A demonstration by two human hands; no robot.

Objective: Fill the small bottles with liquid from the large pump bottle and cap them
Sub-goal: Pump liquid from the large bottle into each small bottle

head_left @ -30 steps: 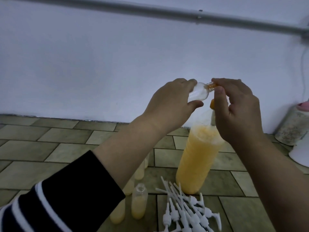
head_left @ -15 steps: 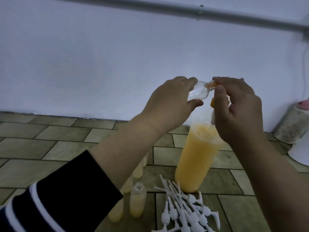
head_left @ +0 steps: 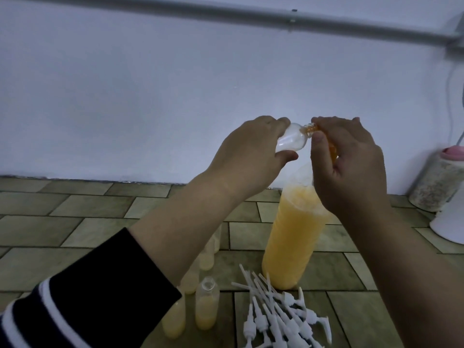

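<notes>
lying almost on its side in the air, the small bottle [head_left: 116, 141] runs its long axis from lower left to upper right, base toward the left hand [head_left: 247, 156] and open neck aimed at the right hand [head_left: 347, 167]. it sits well above the tiled surface [head_left: 75, 222], up in front of the pale wall [head_left: 175, 96]. the left hand's grip is wrapped around the bottle's body, thumb underneath and fingers over the top. the right hand's grip is curled round an orange pump head [head_left: 331, 149], its nozzle meeting the small bottle's neck; fingers hide most of the pump.

below the right hand stands the large bottle [head_left: 291, 242], upright on the surface and filled most of the way with cloudy yellow-orange liquid, foamy at the top. the right wrist and forearm cover its upper right side. in front of its base lies a loose heap of white pump caps [head_left: 278, 320], their thin tubes pointing up and left. to the left of the heap stand several small bottles, one uncapped bottle [head_left: 207, 307] holding yellow liquid in its lower part; the others are partly hidden behind the left forearm and its dark striped sleeve [head_left: 82, 305]. at the far right edge stands a speckled container [head_left: 437, 182] with a pink top, and just beside it a white object [head_left: 449, 222]. a grey pipe [head_left: 226, 15] runs along the wall.

the held bottle is clear, rounded at the shoulder, threaded at the neck, with an orange tint right at the mouth and hardly any liquid visible inside.
</notes>
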